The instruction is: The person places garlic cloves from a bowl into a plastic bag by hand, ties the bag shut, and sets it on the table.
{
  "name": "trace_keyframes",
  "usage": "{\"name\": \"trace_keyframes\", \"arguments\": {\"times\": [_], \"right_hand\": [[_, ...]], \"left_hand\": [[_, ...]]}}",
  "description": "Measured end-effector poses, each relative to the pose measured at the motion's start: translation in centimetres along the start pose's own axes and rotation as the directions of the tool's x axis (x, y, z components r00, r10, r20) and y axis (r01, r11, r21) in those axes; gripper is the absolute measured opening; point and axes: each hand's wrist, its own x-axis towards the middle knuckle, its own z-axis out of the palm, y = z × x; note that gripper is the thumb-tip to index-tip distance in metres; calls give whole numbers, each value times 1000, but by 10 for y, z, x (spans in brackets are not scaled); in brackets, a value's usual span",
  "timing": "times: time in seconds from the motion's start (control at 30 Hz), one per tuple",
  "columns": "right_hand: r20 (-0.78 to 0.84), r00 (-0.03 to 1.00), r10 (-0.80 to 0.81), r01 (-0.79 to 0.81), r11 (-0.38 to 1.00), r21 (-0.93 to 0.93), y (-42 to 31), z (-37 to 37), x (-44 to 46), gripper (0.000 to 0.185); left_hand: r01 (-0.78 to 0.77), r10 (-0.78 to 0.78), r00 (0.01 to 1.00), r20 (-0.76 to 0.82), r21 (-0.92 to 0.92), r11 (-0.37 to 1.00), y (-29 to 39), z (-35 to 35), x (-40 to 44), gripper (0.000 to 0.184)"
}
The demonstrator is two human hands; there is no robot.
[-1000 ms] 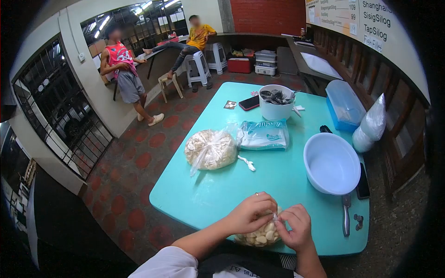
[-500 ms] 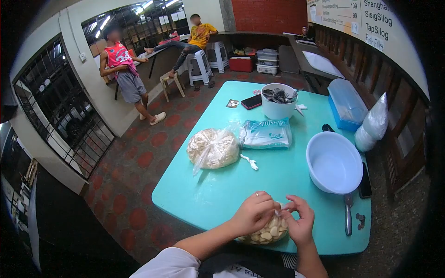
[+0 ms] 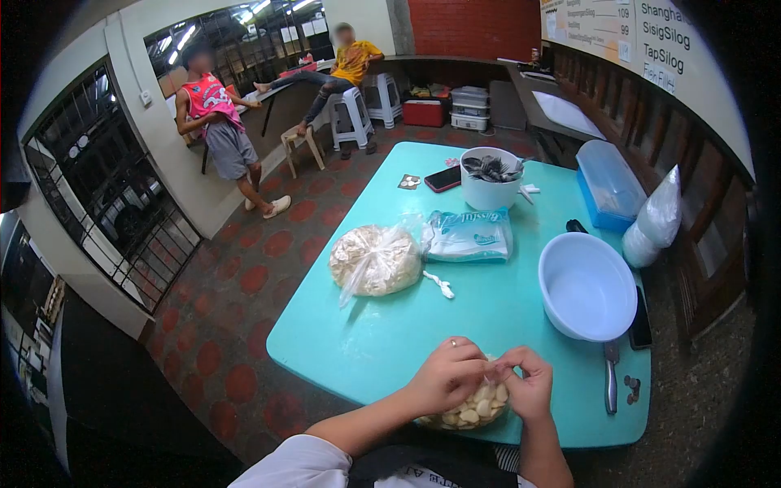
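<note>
A clear plastic bag of pale, peeled pieces (image 3: 472, 409) rests at the table's near edge. Both hands pinch its gathered neck: my left hand (image 3: 449, 374) from the left, with a ring on one finger, and my right hand (image 3: 527, 382) from the right. The fingers nearly meet at the top of the bag, and the small part between the fingertips is hard to make out. Beyond them sits a larger knotted bag of pale contents (image 3: 376, 260), beside a teal and white packet (image 3: 466, 236) and a twisted white strip (image 3: 438, 284).
On the turquoise table (image 3: 350, 350) are a white bowl (image 3: 587, 287), a knife (image 3: 611, 382), a tub of utensils (image 3: 490, 191), two phones, a lidded blue box (image 3: 608, 187) and wrapped cups (image 3: 651, 220). Two people are across the room, one standing, one seated.
My right hand's fingers have closed in on the bag's neck after being more spread. My left hand has stayed at the neck. The view has shifted slightly.
</note>
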Motion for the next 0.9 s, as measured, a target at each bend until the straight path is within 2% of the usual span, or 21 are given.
{"name": "trace_keyframes", "arguments": {"times": [0.13,0.3,0.43,0.5,0.6,0.7,0.9], "right_hand": [[-11,996,-86,84,985,-148,-8,0,4,8],[-9,996,-93,90,979,-180,-16,-1,5,8],[-35,994,-99,91,977,-193,-22,3,4,6],[-29,987,-158,148,963,-224,-26,5,4,6],[-28,974,-223,206,936,-284,-26,7,5,7],[-43,971,-236,213,930,-299,-27,8,6,8],[-37,954,-298,266,895,-358,-29,9,7,9]], "left_hand": [[-25,25,1000,1,-89,996,0,2,0,22],[18,-21,999,-28,-118,993,7,2,3,13],[159,-165,985,-56,-97,983,5,7,-3,15],[262,-269,960,-74,-99,960,12,7,-3,16],[296,-306,947,-99,-108,949,17,5,-1,17],[154,-154,986,-68,-8,988,8,5,-2,16],[161,-162,985,-59,-29,987,8,4,-2,16]]}}
